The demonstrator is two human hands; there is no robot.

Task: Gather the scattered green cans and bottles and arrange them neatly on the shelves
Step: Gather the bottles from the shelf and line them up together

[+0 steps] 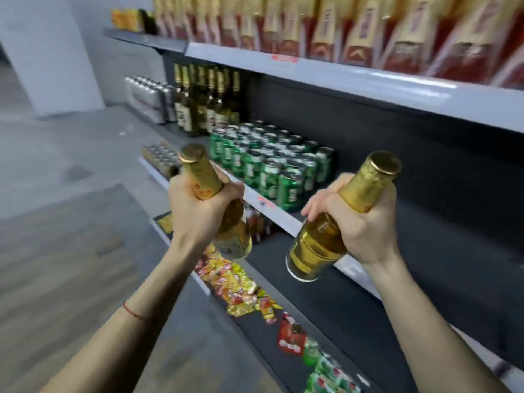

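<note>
My left hand [198,211] grips a gold-foiled bottle [235,236] by its neck, its cap tilted up and left. My right hand [360,222] grips a second gold-foiled bottle [317,251] by the neck, its base pointing down and left. Both bottles hang in front of the middle shelf [286,222]. On that shelf stands a block of several green cans [269,163]. Behind them to the left is a row of dark bottles with gold necks [204,100].
Red and gold boxes [340,29] fill the top shelf. Silver can packs [150,97] sit far left. The lower shelf [326,302] holds loose yellow and red snack packets [235,282] and green packets [323,370]. Grey floor [71,222] lies to the left.
</note>
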